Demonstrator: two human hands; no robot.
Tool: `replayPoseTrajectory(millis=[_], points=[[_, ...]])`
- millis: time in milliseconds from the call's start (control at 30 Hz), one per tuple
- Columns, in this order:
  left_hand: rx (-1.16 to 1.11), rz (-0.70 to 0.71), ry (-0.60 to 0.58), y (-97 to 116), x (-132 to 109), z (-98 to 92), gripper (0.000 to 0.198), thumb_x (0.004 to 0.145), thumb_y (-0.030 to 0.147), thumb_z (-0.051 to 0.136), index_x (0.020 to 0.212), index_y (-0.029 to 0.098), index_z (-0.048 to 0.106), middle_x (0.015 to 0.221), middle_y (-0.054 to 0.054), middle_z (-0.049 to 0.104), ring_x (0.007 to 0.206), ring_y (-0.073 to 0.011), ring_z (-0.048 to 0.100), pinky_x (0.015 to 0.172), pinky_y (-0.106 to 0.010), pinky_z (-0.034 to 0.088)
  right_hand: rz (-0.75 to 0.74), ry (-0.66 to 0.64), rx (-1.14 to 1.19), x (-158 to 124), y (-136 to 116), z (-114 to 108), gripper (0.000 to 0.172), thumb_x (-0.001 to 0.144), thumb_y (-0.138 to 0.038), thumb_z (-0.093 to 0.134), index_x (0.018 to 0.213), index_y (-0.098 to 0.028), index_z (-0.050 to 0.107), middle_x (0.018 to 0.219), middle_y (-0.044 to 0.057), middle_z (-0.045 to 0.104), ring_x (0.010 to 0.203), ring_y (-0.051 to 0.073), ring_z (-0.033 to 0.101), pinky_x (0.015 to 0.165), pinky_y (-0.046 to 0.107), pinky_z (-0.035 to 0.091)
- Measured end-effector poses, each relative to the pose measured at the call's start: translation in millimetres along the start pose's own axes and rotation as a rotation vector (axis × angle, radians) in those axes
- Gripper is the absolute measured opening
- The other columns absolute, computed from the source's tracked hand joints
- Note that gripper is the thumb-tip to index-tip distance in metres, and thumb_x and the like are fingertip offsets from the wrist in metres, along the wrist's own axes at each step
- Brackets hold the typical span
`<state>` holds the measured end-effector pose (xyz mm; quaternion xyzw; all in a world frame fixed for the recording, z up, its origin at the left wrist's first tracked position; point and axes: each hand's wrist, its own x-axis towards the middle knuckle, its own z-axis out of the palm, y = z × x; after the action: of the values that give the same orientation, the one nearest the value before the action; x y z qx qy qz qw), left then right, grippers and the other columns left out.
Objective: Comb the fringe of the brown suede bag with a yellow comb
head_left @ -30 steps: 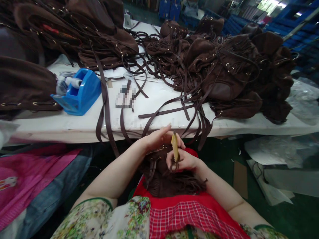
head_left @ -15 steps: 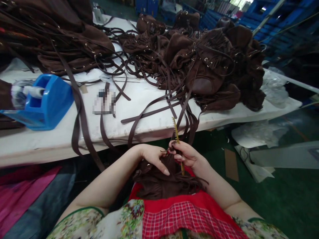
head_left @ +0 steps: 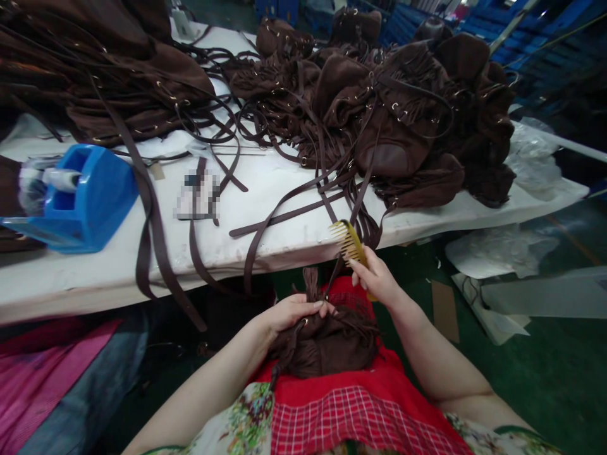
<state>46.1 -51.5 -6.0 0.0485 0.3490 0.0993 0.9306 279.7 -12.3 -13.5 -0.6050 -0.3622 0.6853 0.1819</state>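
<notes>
A dark brown fringed bag [head_left: 332, 351] lies in my lap on a red apron. My left hand [head_left: 298, 311] is closed on the bag's upper part, pinching brown fringe, and a short tassel-like bunch [head_left: 310, 281] sticks up above its fingers. To the right, my right hand [head_left: 377, 278] grips a yellow comb [head_left: 351, 243] near the table edge, its teeth facing left. The comb is apart from the bag.
Brown bags [head_left: 403, 133] are heaped on the white table [head_left: 213, 253], with straps hanging over its front edge. A blue tape dispenser [head_left: 90, 202] stands at left. Pink cloth [head_left: 57, 385] lies at lower left, and clear plastic [head_left: 497, 249] at right.
My right hand has moved up and right, away from my left hand, and the comb has turned to show its teeth broadside. My left hand now pinches the fringe, with the bunch upright.
</notes>
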Motion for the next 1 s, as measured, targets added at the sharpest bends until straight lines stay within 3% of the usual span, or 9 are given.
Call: replayPoseTrajectory(millis=[67, 167, 333, 500, 633, 733, 833, 900, 1000], points=[[-0.029, 0.032, 0.005, -2.3, 0.0, -1.6, 0.033, 0.078, 0.043, 0.07, 0.073, 0.011, 0.064, 0.097, -0.011, 0.065, 0.099, -0.0209, 0.058, 0.095, -0.031, 0.039, -0.16, -0.069, -0.309, -11.2, -4.6, 1.7, 0.023, 0.099, -0.038, 0.04, 0.098, -0.019, 0.054, 0.063, -0.003, 0.059, 0.055, 0.012, 0.053, 0.056, 0.024, 0.041], [0.015, 0.055, 0.049, -5.1, -0.4, -2.5, 0.031, 0.079, 0.042, 0.07, 0.077, 0.011, 0.065, 0.091, -0.009, 0.064, 0.092, -0.0181, 0.058, 0.09, -0.029, 0.04, -0.33, -0.308, -0.719, -27.9, -10.6, 14.3, 0.029, 0.101, -0.034, 0.034, 0.09, -0.019, 0.057, 0.08, 0.004, 0.064, 0.072, 0.016, 0.06, 0.066, 0.028, 0.042], [0.156, 0.085, 0.018, -4.0, -6.2, 7.0, 0.036, 0.082, 0.048, 0.064, 0.077, 0.012, 0.063, 0.092, -0.009, 0.065, 0.093, -0.0197, 0.058, 0.091, -0.031, 0.041, -0.376, -0.377, -1.131, -37.1, -16.2, 32.6, 0.027, 0.1, -0.028, 0.036, 0.089, -0.019, 0.059, 0.081, 0.004, 0.063, 0.073, 0.017, 0.061, 0.061, 0.027, 0.04], [0.553, 0.171, 0.007, 9.3, -15.5, 36.2, 0.047, 0.095, 0.053, 0.04, 0.072, 0.015, 0.056, 0.089, -0.007, 0.065, 0.087, -0.0167, 0.057, 0.088, -0.029, 0.042, -0.351, -0.482, -1.22, -27.9, -22.5, 37.4, 0.02, 0.098, -0.029, 0.041, 0.097, -0.021, 0.059, 0.088, 0.005, 0.065, 0.077, 0.018, 0.064, 0.06, 0.026, 0.042], [0.908, 0.185, 0.045, 16.0, -19.6, 52.2, 0.055, 0.099, 0.05, 0.024, 0.073, 0.016, 0.06, 0.075, -0.005, 0.062, 0.073, -0.0146, 0.053, 0.084, -0.028, 0.044, -0.323, -0.462, -1.256, -17.4, -25.8, 48.2, 0.018, 0.096, -0.022, 0.042, 0.105, -0.021, 0.058, 0.094, 0.006, 0.066, 0.08, 0.019, 0.065, 0.062, 0.027, 0.045], [1.094, 0.205, 0.106, 15.5, -20.9, 51.0, 0.049, 0.099, 0.046, 0.029, 0.095, 0.015, 0.066, 0.082, -0.007, 0.066, 0.079, -0.0185, 0.057, 0.088, -0.032, 0.045, -0.299, -0.433, -1.268, -13.1, -25.5, 56.7, 0.019, 0.096, -0.022, 0.041, 0.106, -0.02, 0.057, 0.094, 0.008, 0.066, 0.081, 0.02, 0.066, 0.063, 0.027, 0.046], [1.231, 0.251, 0.136, 14.6, -20.6, 50.7, 0.044, 0.096, 0.041, 0.037, 0.121, 0.013, 0.06, 0.111, -0.014, 0.066, 0.104, -0.0253, 0.059, 0.1, -0.038, 0.042, -0.27, -0.412, -1.262, -12.4, -22.3, 61.8, 0.02, 0.096, -0.021, 0.04, 0.107, -0.02, 0.057, 0.092, 0.009, 0.067, 0.08, 0.02, 0.067, 0.063, 0.026, 0.046], [1.289, 0.268, 0.079, 14.0, -18.1, 57.1, 0.038, 0.094, 0.035, 0.04, 0.12, 0.015, 0.061, 0.119, -0.014, 0.064, 0.11, -0.0266, 0.058, 0.101, -0.038, 0.041, -0.243, -0.392, -1.243, -9.6, -19.7, 63.5, 0.02, 0.097, -0.022, 0.04, 0.107, -0.02, 0.058, 0.091, 0.008, 0.068, 0.078, 0.019, 0.067, 0.063, 0.025, 0.045], [1.32, 0.331, -0.123, 11.3, -11.0, 71.5, 0.025, 0.086, 0.025, 0.05, 0.103, 0.017, 0.066, 0.107, -0.012, 0.068, 0.101, -0.0253, 0.061, 0.098, -0.036, 0.043, -0.186, -0.322, -1.201, 4.4, -19.2, 61.7, 0.024, 0.099, -0.029, 0.037, 0.104, -0.019, 0.059, 0.087, 0.009, 0.07, 0.075, 0.02, 0.068, 0.062, 0.026, 0.044]])
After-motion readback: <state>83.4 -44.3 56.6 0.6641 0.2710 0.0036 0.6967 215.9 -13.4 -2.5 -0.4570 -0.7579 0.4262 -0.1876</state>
